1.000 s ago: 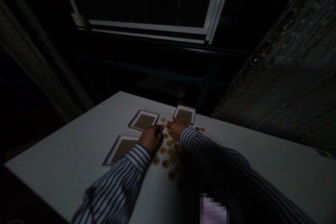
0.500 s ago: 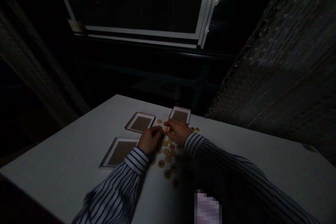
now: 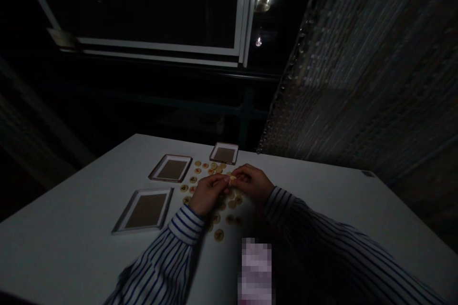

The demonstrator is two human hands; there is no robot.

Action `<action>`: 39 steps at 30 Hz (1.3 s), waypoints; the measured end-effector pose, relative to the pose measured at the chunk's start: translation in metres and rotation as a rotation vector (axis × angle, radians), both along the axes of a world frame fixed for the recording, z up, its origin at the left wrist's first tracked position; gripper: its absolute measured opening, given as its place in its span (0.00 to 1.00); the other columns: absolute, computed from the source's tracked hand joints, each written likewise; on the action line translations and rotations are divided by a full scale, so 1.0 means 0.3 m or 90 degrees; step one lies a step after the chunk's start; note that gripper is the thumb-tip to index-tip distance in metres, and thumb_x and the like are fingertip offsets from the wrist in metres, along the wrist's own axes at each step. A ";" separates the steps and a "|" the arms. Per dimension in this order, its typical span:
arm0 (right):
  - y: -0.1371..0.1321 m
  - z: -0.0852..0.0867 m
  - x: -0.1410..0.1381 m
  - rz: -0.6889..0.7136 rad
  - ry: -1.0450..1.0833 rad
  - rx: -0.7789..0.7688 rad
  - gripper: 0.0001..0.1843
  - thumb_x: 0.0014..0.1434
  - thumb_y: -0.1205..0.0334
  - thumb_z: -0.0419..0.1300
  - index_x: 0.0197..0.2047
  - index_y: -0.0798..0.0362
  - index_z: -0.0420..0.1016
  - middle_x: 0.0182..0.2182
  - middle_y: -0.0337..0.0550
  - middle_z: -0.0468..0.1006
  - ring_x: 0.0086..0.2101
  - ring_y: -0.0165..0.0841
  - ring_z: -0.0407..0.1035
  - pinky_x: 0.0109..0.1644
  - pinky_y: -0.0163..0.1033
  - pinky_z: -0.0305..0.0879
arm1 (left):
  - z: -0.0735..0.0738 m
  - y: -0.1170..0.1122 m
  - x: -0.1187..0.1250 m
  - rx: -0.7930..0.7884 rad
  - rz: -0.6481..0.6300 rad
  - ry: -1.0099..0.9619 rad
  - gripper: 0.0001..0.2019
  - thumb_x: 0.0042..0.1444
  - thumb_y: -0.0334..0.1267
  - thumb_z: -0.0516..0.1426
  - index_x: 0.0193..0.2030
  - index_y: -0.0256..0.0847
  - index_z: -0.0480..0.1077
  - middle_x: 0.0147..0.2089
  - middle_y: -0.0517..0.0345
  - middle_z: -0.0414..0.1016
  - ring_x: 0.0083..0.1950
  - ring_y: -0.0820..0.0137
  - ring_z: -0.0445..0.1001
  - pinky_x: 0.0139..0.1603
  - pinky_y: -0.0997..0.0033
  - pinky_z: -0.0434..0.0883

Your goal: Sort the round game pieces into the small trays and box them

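Note:
Several small round yellow game pieces (image 3: 198, 175) with red or dark marks lie scattered on a white table (image 3: 71, 243). My left hand (image 3: 206, 194) and my right hand (image 3: 253, 182) meet fingertip to fingertip above the pile, both pinching one pale round piece (image 3: 232, 178) between them. Both arms wear blue-and-white striped sleeves. More pieces (image 3: 218, 234) lie under and behind my hands, partly hidden. The room is very dark.
Three shallow square trays with brown insides sit on the table: one near left (image 3: 123, 224), one behind it (image 3: 157, 175), a smaller one far centre (image 3: 214, 158). A window frame (image 3: 236, 52) and a beaded curtain (image 3: 358, 81) stand beyond the table.
The view has swung right, shifting everything leftward in the picture. My hands drew slightly toward me and came together over the pile, fingertips now joined on one piece.

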State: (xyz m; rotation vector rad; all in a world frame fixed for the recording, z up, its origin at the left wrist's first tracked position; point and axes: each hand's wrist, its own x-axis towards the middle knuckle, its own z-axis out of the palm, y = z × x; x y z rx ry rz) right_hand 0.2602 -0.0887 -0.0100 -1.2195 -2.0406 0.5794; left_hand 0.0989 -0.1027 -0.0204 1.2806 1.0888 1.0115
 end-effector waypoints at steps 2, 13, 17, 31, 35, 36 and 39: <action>-0.020 -0.005 0.034 -0.020 0.062 -0.040 0.12 0.49 0.56 0.58 0.35 0.54 0.71 0.32 0.41 0.72 0.31 0.28 0.67 0.35 0.33 0.65 | 0.013 -0.017 0.034 0.010 -0.013 0.001 0.16 0.46 0.45 0.56 0.37 0.34 0.71 0.30 0.56 0.75 0.29 0.73 0.71 0.29 0.76 0.66; -0.138 -0.014 0.197 -0.071 0.195 -0.181 0.15 0.50 0.57 0.55 0.39 0.56 0.69 0.30 0.42 0.75 0.30 0.30 0.70 0.34 0.35 0.67 | 0.009 -0.045 0.180 0.044 -0.040 0.008 0.15 0.43 0.42 0.59 0.37 0.35 0.71 0.32 0.54 0.77 0.33 0.70 0.73 0.34 0.72 0.69; -0.170 -0.004 0.255 -0.036 -0.009 0.005 0.17 0.52 0.58 0.54 0.44 0.55 0.69 0.35 0.44 0.74 0.34 0.29 0.69 0.40 0.35 0.65 | 0.009 -0.045 0.219 0.104 -0.068 0.024 0.13 0.46 0.41 0.57 0.36 0.34 0.72 0.36 0.53 0.77 0.38 0.69 0.73 0.42 0.71 0.68; -0.185 -0.055 0.348 -0.102 -0.350 -0.013 0.16 0.56 0.60 0.51 0.45 0.55 0.69 0.40 0.46 0.74 0.39 0.31 0.68 0.43 0.33 0.60 | -0.034 -0.039 0.278 0.117 -0.077 0.140 0.15 0.47 0.41 0.55 0.38 0.34 0.73 0.39 0.52 0.76 0.43 0.66 0.72 0.46 0.67 0.67; -0.158 -0.094 0.362 -0.138 -0.446 -0.089 0.16 0.56 0.57 0.48 0.44 0.53 0.70 0.41 0.45 0.74 0.40 0.32 0.68 0.41 0.34 0.59 | -0.057 -0.029 0.243 0.111 -0.048 0.197 0.15 0.47 0.42 0.55 0.38 0.34 0.72 0.36 0.54 0.77 0.42 0.66 0.72 0.44 0.67 0.68; -0.151 -0.103 0.363 -0.134 -0.464 -0.095 0.16 0.56 0.57 0.48 0.44 0.52 0.70 0.41 0.45 0.74 0.40 0.32 0.68 0.41 0.34 0.59 | -0.062 -0.028 0.236 0.108 -0.046 0.203 0.15 0.47 0.42 0.55 0.39 0.34 0.72 0.36 0.54 0.77 0.41 0.67 0.72 0.43 0.68 0.68; -0.136 -0.125 0.356 -0.120 -0.508 -0.109 0.16 0.56 0.56 0.48 0.44 0.51 0.69 0.41 0.44 0.75 0.40 0.33 0.68 0.40 0.34 0.59 | -0.077 -0.023 0.221 0.110 -0.052 0.198 0.15 0.46 0.41 0.55 0.39 0.34 0.71 0.35 0.53 0.76 0.40 0.68 0.72 0.42 0.68 0.68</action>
